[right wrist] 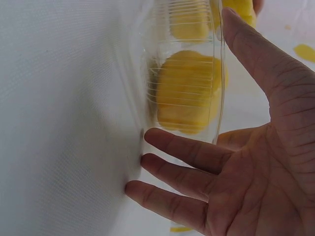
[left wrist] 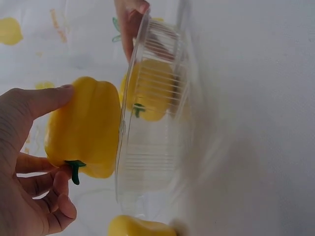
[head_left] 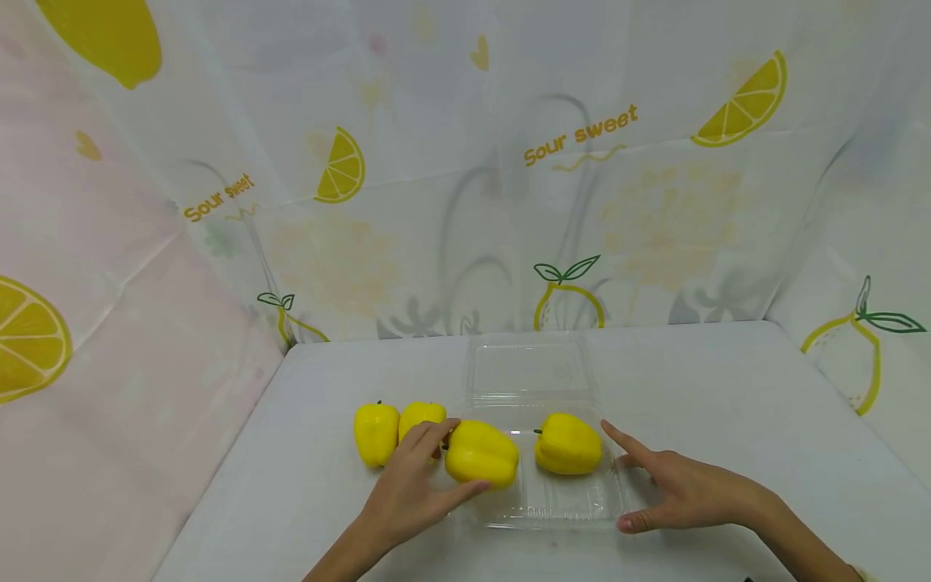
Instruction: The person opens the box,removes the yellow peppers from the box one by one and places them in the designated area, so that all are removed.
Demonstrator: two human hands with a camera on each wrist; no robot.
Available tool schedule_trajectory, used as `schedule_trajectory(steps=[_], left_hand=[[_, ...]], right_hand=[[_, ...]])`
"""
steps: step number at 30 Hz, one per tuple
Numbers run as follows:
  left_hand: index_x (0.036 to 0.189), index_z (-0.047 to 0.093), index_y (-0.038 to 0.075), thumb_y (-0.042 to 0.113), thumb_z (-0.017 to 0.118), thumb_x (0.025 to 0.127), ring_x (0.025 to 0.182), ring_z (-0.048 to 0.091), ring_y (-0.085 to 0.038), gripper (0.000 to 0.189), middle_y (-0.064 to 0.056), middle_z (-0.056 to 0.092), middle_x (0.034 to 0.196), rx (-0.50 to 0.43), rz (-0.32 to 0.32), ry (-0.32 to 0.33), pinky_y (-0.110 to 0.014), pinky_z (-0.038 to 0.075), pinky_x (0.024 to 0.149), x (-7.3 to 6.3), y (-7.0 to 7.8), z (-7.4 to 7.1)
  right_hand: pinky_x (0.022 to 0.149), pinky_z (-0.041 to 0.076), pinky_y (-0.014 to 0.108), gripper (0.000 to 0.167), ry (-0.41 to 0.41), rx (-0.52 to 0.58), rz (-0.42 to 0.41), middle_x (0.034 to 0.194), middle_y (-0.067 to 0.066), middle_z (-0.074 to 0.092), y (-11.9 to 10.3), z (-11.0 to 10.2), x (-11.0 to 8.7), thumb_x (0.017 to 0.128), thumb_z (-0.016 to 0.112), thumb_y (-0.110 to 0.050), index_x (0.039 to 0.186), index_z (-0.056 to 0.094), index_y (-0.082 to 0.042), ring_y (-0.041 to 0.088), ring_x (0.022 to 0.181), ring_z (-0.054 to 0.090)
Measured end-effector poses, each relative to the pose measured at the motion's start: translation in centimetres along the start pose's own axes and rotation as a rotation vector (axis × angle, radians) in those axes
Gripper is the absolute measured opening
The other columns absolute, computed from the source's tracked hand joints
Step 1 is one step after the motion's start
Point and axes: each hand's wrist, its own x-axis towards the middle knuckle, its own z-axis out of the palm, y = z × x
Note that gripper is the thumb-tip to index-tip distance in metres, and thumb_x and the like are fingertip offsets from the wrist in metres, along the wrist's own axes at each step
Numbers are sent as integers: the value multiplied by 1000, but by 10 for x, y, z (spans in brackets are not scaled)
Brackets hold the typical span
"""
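Note:
My left hand (head_left: 410, 489) pinches a yellow bell pepper (head_left: 482, 454) between thumb and fingers, over the left part of a clear plastic clamshell box (head_left: 553, 517). In the left wrist view the held pepper (left wrist: 86, 125) is at the box's rim, its green stem toward the fingers. A second yellow bell pepper (head_left: 569, 444) lies inside the box on the right. My right hand (head_left: 684, 489) is at the box's right side with fingers spread. The right wrist view shows its thumb at the rim and straight fingers (right wrist: 182, 147) beside the wall.
Two more yellow bell peppers, one at the far left (head_left: 376, 435) and one partly behind my left hand (head_left: 422, 415), stand on the white table (head_left: 291, 485). The box's clear lid (head_left: 529, 368) lies folded back. A lemon-print cloth (head_left: 436, 202) hangs behind.

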Motion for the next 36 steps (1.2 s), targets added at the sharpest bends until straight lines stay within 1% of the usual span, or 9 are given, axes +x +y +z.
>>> schedule_trajectory(steps=[4, 11, 15, 17, 20, 25, 27, 34, 36], left_hand=[[129, 61, 13, 58, 81, 72, 85, 51, -10, 75, 14, 52, 101, -30, 20, 7, -28, 49, 73, -3, -6, -4], [129, 61, 16, 57, 82, 71, 87, 52, -11, 74, 16, 52, 102, -77, 16, 4, -28, 48, 74, -8, -12, -9], [130, 60, 19, 52, 84, 72, 88, 51, -8, 71, 16, 52, 100, -101, 42, 7, -29, 48, 73, -11, -17, -12], [131, 59, 19, 49, 85, 73, 88, 51, -7, 70, 16, 52, 100, -114, 65, 9, -30, 48, 73, -12, -20, -14], [130, 59, 20, 45, 86, 74, 88, 51, -6, 68, 16, 53, 100, -134, 81, 5, -29, 48, 70, -14, -23, -17], [130, 58, 20, 43, 86, 74, 83, 52, -11, 67, 15, 52, 98, -152, 56, -16, -27, 47, 64, -16, -28, -23], [130, 58, 20, 42, 87, 74, 82, 52, -13, 66, 15, 52, 99, -158, 59, -23, -27, 46, 63, -18, -31, -26], [131, 57, 18, 34, 89, 73, 80, 51, -13, 68, 12, 54, 98, -180, 141, -24, -25, 44, 61, -21, -43, -31], [131, 58, 17, 33, 89, 72, 81, 51, -13, 69, 11, 54, 97, -187, 145, -33, -25, 44, 61, -22, -46, -34]], right_hand=[[89, 47, 48, 111, -6, 4, 5, 127, -2, 59, -1, 0, 1, 83, 71, -60, 159, 3, -15, 23, 110, 55], [89, 48, 48, 111, -4, -4, -1, 127, -2, 60, 1, 0, 1, 82, 70, -61, 159, 4, -14, 22, 110, 55], [89, 48, 48, 111, -4, -2, 0, 127, -2, 60, 1, 1, 1, 82, 70, -60, 159, 4, -15, 22, 109, 55], [89, 48, 48, 112, -5, 0, 4, 127, -2, 59, 1, 1, 1, 82, 70, -60, 159, 3, -15, 22, 109, 55], [89, 48, 49, 112, -7, 0, 7, 127, -2, 59, 1, 1, 1, 82, 70, -61, 159, 3, -16, 23, 109, 55], [89, 48, 49, 112, -5, -4, 12, 127, -2, 59, 1, 1, 1, 82, 70, -61, 159, 3, -16, 23, 109, 55], [88, 48, 48, 112, -2, -3, 11, 127, -2, 59, 1, 1, 1, 82, 71, -61, 159, 3, -16, 23, 109, 55], [89, 48, 49, 112, 7, 2, 7, 128, -1, 59, -1, 1, 0, 82, 71, -60, 159, 3, -16, 26, 111, 56], [89, 48, 49, 112, 7, 2, 8, 128, -1, 59, -1, 1, 0, 82, 71, -60, 159, 3, -17, 26, 111, 56]])
